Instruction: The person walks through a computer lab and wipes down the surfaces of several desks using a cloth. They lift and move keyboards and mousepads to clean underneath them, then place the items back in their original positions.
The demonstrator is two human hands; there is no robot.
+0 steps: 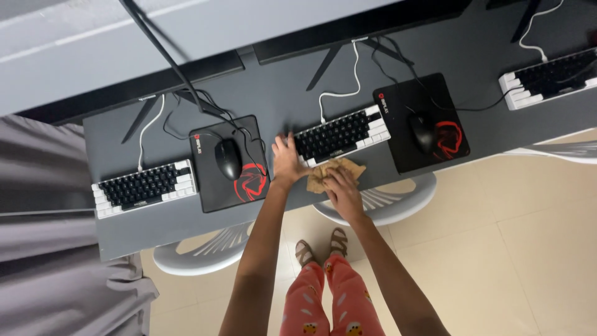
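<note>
On desk, right hand (344, 194) fingers pressing tan cloth (331, 173), left hand (287, 160) spread on keyboard (342, 134)

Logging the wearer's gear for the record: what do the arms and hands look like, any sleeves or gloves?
Both forearms are bare, with no sleeves showing. The left hand and right hand wear no gloves; no rings, watch or bands can be made out from this view.
</note>
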